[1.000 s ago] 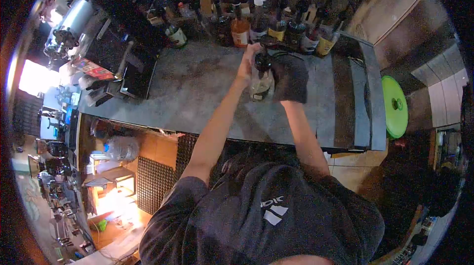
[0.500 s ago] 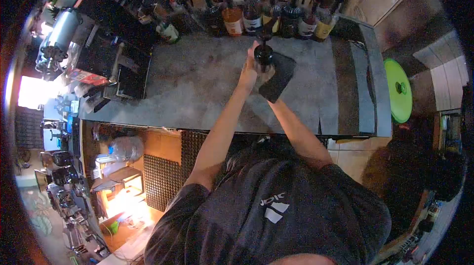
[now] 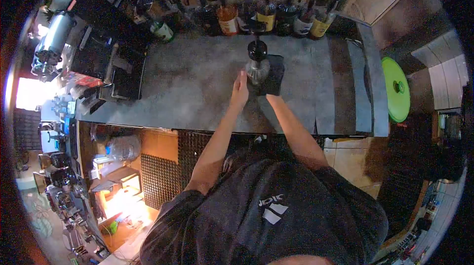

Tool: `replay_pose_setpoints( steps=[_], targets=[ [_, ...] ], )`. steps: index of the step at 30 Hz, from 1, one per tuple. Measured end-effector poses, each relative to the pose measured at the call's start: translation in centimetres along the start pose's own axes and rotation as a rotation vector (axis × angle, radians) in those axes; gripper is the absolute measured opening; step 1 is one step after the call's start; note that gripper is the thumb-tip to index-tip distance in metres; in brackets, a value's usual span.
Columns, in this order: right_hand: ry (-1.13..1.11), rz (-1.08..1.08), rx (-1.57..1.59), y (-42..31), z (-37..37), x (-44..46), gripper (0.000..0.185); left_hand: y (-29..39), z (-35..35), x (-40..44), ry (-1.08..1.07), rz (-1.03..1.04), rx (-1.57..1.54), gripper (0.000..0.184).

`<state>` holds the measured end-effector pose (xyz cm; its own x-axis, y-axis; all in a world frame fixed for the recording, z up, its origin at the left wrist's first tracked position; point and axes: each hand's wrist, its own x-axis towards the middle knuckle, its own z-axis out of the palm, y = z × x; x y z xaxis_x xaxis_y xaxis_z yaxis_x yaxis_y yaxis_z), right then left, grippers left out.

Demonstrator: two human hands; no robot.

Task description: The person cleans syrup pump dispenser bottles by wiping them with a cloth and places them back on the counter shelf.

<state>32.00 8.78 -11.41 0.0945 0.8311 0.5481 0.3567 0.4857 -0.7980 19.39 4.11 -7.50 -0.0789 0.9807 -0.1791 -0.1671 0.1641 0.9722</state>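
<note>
A bottle [image 3: 257, 71] with a greyish, glassy body and a black top stands upright over the grey counter. My left hand [image 3: 240, 90] is at its left side, fingers stretched out and pointing away from me, holding nothing. I cannot tell whether the fingertips touch the glass. On the other side, a dark cloth [image 3: 275, 73] lies against the bottle. My right hand [image 3: 273, 98] grips this cloth, which hides nearly all of its fingers.
Several bottles with labels, including one with an orange label [image 3: 228, 20], line the back of the grey counter [image 3: 192, 72]. A black box-like unit [image 3: 127, 75] stands at the left. A green lid [image 3: 396, 89] is beyond the right end.
The bottle and both hands have come slightly lower and toward me. My left hand has loosened from around the bottle, and the cloth has turned more upright beside it.
</note>
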Motion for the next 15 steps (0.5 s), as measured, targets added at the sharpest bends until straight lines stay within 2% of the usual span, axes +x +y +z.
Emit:
replay_pose_setpoints(
  steps=[1,2,4,5,6,7,9,11,12,13,14,15],
  targets=[
    [0.077,-0.248,-0.48,-1.3,-1.0,1.3,0.02,-0.3,-0.3,0.1,0.006,-0.007,-0.034,0.062],
    [0.078,-0.25,-0.481,-3.4,-2.3,3.1,0.02,-0.6,-0.7,0.1,0.013,-0.017,-0.068,0.062],
    [-0.323,0.134,-0.248,-6.7,-4.9,5.9,0.02,-0.4,-1.3,0.7,0.02,-0.028,-0.102,0.061],
    [-0.165,0.111,0.038,-5.1,-4.7,5.7,0.024,0.2,-1.6,2.2,-0.006,0.136,-0.138,0.062],
    [-0.167,0.109,0.037,-4.3,-4.7,5.8,0.024,0.8,-1.6,3.5,-0.03,0.302,-0.175,0.062],
    [-0.126,0.084,-0.034,-3.9,-4.7,6.0,0.024,2.5,-1.2,4.2,-0.026,0.304,-0.178,0.062],
    [-0.091,0.055,-0.103,-4.7,-5.0,6.7,0.023,5.6,-0.4,5.2,-0.092,0.532,-0.136,0.065],
    [-0.216,0.049,0.014,-8.6,-5.4,8.1,0.022,6.2,1.1,5.8,-0.121,0.541,-0.151,0.066],
    [-0.215,0.048,0.013,-3.6,-3.9,4.2,0.022,6.3,1.9,6.3,-0.156,0.545,-0.166,0.067],
    [-0.053,0.225,0.682,2.0,-1.5,2.0,0.027,4.1,1.9,7.7,-0.16,0.546,-0.168,0.067],
    [0.13,0.395,1.347,6.1,5.7,1.6,0.032,0.1,1.5,9.7,-0.19,0.535,-0.171,0.07],
    [-0.048,0.402,0.663,-8.2,-1.4,4.4,0.036,-2.3,1.3,11.2,-0.22,0.524,-0.173,0.073]
  ],
)
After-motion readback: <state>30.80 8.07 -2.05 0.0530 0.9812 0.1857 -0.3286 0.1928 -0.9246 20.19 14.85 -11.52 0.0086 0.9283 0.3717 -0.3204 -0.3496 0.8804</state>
